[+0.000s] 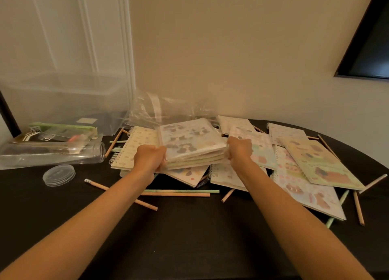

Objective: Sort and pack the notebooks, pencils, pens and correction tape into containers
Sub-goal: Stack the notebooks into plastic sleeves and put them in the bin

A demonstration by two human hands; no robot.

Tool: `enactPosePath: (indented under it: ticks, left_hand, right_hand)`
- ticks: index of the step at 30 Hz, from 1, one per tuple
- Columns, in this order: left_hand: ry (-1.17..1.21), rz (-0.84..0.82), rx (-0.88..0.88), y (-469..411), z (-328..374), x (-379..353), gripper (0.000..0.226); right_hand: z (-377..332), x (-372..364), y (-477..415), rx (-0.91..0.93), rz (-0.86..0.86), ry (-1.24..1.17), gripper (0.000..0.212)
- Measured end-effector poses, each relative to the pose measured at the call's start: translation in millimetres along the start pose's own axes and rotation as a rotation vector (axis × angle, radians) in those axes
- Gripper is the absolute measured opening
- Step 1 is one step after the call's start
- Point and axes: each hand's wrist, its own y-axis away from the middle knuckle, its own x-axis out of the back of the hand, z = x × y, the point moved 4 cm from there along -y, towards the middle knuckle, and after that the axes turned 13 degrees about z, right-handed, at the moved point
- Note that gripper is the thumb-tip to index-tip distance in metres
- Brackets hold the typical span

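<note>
The stack of notebooks [192, 145] is held up just over the other notebooks [311, 170] on the table [189, 237], with the left hand [149, 158] and right hand [240, 148] on its two sides, fingers curled tight round the edges. It looks stiff and a bit heavy, and its shiny clear wrap [168, 109] may be slippery, so hold both sides. The wrap is blurry behind, and the fingertips are hidden under the stack.
</note>
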Motion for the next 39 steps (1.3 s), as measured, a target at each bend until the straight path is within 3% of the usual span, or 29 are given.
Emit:
enactPosePath:
  ticks: [2, 7, 10, 14, 19, 22, 27, 31, 35, 37, 39]
  left_hand:
    - [0.046, -0.042, 0.062, -3.3, 6.5, 1.1, 0.02]
    - [0.105, -0.232, 0.214, -9.2, 22.5, -3.9, 0.016]
    - [0.07, -0.295, 0.239, -14.8, 21.1, -9.3, 0.022]
    - [0.017, -0.247, 0.19, -15.5, 16.8, -12.6, 0.032]
    - [0.275, -0.395, 0.393, -1.4, 18.2, -17.6, 0.025]
    - [0.357, -0.494, 0.422, -0.1, 20.9, -21.2, 0.02]
    - [0.4, -0.408, 0.352, 0.8, 19.6, -22.1, 0.006]
    - [0.481, -0.369, 0.281, 6.4, 16.5, -25.4, 0.011]
    - [0.571, -0.409, 0.256, 17.3, 17.3, -26.9, 0.019]
    - [0.596, -0.407, 0.238, 22.8, 18.5, -27.1, 0.016]
    - [0.623, -0.404, 0.213, 29.8, 23.3, -25.0, 0.015]
  right_hand:
    - [-0.7, -4.4, -4.2, -0.087, -0.004, -0.05, 0.041]
    - [-9.0, -1.4, -2.6, -0.227, -0.07, -0.142, 0.015]
    - [-11.7, 1.7, 2.4, -0.251, -0.076, -0.174, 0.022]
    - [-12.2, 4.3, 11.6, -0.257, -0.085, -0.221, 0.024]
    - [-8.0, 5.8, 15.2, -0.313, -0.134, -0.24, 0.029]
    - [-5.0, 3.3, 15.0, -0.336, -0.157, -0.237, 0.031]
    - [-4.4, 3.6, 14.2, -0.368, -0.199, -0.278, 0.035]
    - [0.5, 11.7, 12.3, -0.413, -0.192, -0.415, 0.037]
    - [-5.6, 29.6, 19.8, -0.344, -0.101, -0.471, 0.027]
    - [-11.3, 37.4, 23.4, -0.23, -0.022, -0.417, 0.015]
    - [-19.4, 45.1, 27.4, -0.07, -0.005, -0.339, 0.024]
